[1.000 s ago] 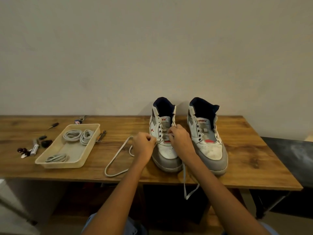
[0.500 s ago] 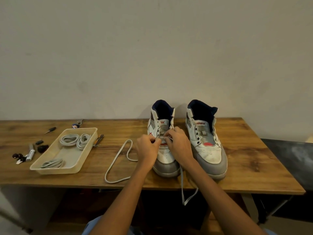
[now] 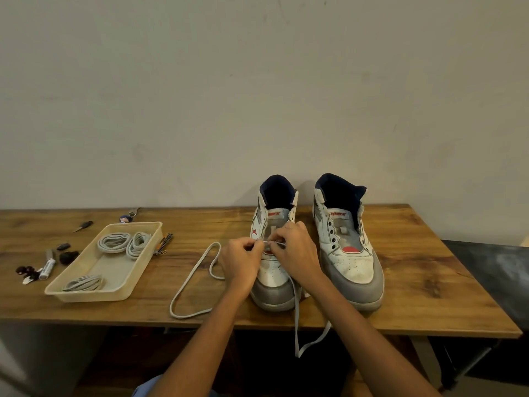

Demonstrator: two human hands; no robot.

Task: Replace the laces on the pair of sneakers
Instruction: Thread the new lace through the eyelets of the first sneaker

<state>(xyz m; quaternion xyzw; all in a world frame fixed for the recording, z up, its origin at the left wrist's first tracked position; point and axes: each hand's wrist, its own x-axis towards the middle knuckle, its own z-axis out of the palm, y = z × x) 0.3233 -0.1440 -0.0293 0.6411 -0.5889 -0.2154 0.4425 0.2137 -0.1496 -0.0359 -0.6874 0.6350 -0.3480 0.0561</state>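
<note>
Two white and grey high-top sneakers stand on the wooden table [image 3: 429, 282], toes toward me. The left sneaker [image 3: 273, 285] has a grey lace [image 3: 189, 282] threaded at its lowest eyelets. One end loops across the table to the left, the other hangs over the front edge. My left hand [image 3: 240, 260] and my right hand [image 3: 294, 253] meet over this sneaker's lower eyelets, each pinching the lace. The right sneaker [image 3: 347, 247] stands beside it with bare eyelets.
A cream plastic tray [image 3: 114, 293] at the left holds three coiled grey laces [image 3: 113, 243]. A marker [image 3: 47, 267], small dark bits and a small tool [image 3: 83, 225] lie left of it, a nail clipper [image 3: 164, 242] on its right. A dark bench [image 3: 492, 270] stands at the right.
My left hand has moved right to meet my right hand at the left sneaker's eyelets. The lace loop on the table has shifted slightly.
</note>
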